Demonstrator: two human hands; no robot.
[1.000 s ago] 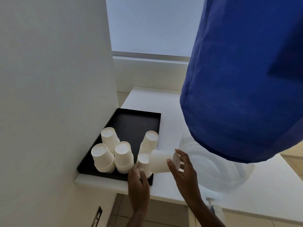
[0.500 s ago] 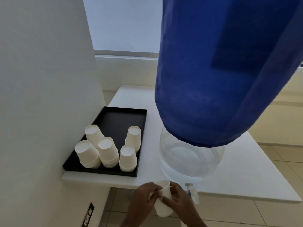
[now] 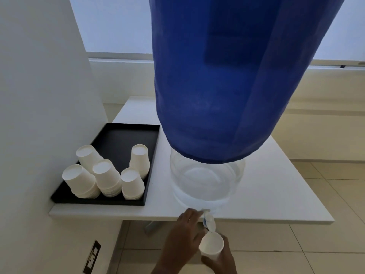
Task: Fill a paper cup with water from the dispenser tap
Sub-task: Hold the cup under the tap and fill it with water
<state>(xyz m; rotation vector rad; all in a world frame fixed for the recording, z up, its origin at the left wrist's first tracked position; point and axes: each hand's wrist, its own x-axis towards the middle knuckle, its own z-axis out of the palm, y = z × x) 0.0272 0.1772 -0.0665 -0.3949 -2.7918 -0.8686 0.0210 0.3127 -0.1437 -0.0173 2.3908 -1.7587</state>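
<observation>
A white paper cup [image 3: 211,245] is held upright in my right hand [image 3: 221,261], just below the white dispenser tap [image 3: 209,222] at the table's front edge. My left hand [image 3: 183,232] reaches up beside the tap, its fingers touching the tap's lever. The cup's mouth faces up and looks empty. Above the tap stands the water dispenser: a clear base [image 3: 207,184] under a large bottle in a blue cover [image 3: 227,86].
A black tray [image 3: 122,135] on the white table [image 3: 276,194] holds several stacks of upside-down paper cups [image 3: 106,175]. A white wall stands at the left with a socket [image 3: 92,256] low down. Beige floor tiles lie below.
The cup went from the tray, turned upright, down to under the tap. My left hand let go of it and rose to the tap lever; the view shifted right.
</observation>
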